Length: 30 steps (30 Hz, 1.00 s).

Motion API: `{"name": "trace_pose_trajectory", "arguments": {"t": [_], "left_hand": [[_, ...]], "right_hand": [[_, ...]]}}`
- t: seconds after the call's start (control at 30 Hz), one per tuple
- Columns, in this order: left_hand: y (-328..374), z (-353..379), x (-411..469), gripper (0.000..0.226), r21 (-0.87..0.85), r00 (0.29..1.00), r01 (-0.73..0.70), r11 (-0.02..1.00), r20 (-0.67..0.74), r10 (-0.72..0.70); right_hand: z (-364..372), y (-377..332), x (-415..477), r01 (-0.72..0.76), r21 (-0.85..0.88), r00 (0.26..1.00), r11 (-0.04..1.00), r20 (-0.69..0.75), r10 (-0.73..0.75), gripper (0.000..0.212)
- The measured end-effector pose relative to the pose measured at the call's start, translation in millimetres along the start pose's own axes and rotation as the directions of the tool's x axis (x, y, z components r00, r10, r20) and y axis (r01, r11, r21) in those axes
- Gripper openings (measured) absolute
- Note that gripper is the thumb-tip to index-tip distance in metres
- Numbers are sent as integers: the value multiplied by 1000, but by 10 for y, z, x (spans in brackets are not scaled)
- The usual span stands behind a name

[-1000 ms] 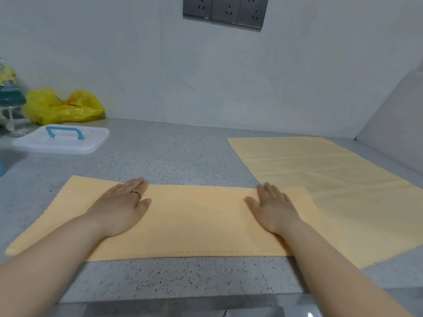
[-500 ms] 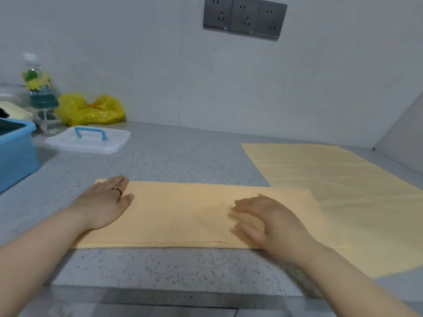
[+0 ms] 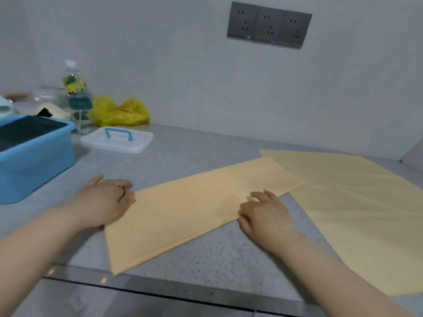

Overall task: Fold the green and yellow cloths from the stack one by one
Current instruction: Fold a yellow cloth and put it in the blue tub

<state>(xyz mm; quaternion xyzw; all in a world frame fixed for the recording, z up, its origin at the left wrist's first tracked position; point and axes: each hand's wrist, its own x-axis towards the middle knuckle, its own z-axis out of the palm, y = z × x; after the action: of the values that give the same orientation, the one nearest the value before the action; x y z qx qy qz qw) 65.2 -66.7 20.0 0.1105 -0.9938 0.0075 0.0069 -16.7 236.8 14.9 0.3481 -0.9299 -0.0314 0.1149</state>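
Left hand (image 3: 107, 202) is pressing flat on the folded yellow cloth (image 3: 194, 209); right hand (image 3: 265, 213), grip unclear, is touching its edge. Uneven dragging risks skewing layers.

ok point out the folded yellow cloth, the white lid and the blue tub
folded yellow cloth (image 3: 194, 209): head view, middle of its top layer
white lid (image 3: 142, 140): head view, flat top right of its handle
blue tub (image 3: 39, 165): head view, its outer wall

Two yellow cloths, one folded cloth (image 3: 194, 209) and one flat cloth (image 3: 354, 213), share one counter (image 3: 183, 161) with two hands, a left hand (image 3: 103, 202) and a right hand (image 3: 265, 216). Also counted: one blue tub (image 3: 34, 161), one white lid (image 3: 116, 140), one yellow bag (image 3: 119, 112), one bottle (image 3: 76, 92), three wall sockets (image 3: 269, 25).
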Motion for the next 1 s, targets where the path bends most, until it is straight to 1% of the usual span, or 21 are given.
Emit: {"name": "trace_pose_trajectory", "arguments": {"t": [0.07,0.13,0.23,0.3,0.37,0.43,0.5,0.53,0.6,0.67,0.7,0.77,0.8,0.87,0.93,1.0], "left_hand": [[19,24,-55,38,-7,998,-43,999,-35,43],[38,69,-85,40,-3,996,-62,998,-62,62],[66,123,-105,39,-66,991,-40,997,-126,31],[78,121,-100,35,-111,986,-20,994,-166,1],[82,110,-84,33,-105,982,-11,994,-189,-9],[84,107,-61,31,-92,979,-9,996,-204,-10],[83,105,-43,30,-96,978,-10,995,-209,-11],[79,105,-37,30,-107,979,-10,994,-203,-12],[73,102,-30,30,-150,982,-3,989,-186,-25],[77,117,-23,31,-186,982,0,983,-187,-35],[66,126,-24,31,-202,980,3,979,-196,-44],[109,184,-59,32,-195,973,-8,981,-229,-38],[127,216,-88,33,-163,966,-13,987,-258,-30],[154,274,-139,36,-119,950,-16,993,-311,-22],[157,296,-164,38,-137,945,0,991,-323,-44],[146,288,-177,37,-151,946,19,988,-316,-67]], "right_hand": [[40,69,18,-51,11,999,999,10,51,39],[66,92,24,-83,17,996,996,30,82,41],[75,75,1,-95,31,995,995,30,95,43],[61,69,-34,-72,4,997,997,19,72,44],[23,56,-89,-34,-51,999,998,6,34,47],[-57,34,-143,8,-107,1000,994,-16,-10,54],[-172,-5,-117,39,-139,999,990,1,-39,59],[-226,-35,-62,52,-132,999,990,23,-49,57],[-305,-158,116,88,-40,995,995,45,-86,47],[-303,-332,330,138,142,990,980,18,-142,31],[-268,-443,465,184,228,982,956,10,-191,30],[-169,-681,653,253,335,957,907,51,-286,41],[-114,-793,734,274,350,943,896,84,-322,45],[-2,-915,830,282,334,926,900,152,-346,50],[103,-908,866,256,353,924,900,184,-335,51],[167,-865,876,223,367,935,903,183,-305,52]]}}
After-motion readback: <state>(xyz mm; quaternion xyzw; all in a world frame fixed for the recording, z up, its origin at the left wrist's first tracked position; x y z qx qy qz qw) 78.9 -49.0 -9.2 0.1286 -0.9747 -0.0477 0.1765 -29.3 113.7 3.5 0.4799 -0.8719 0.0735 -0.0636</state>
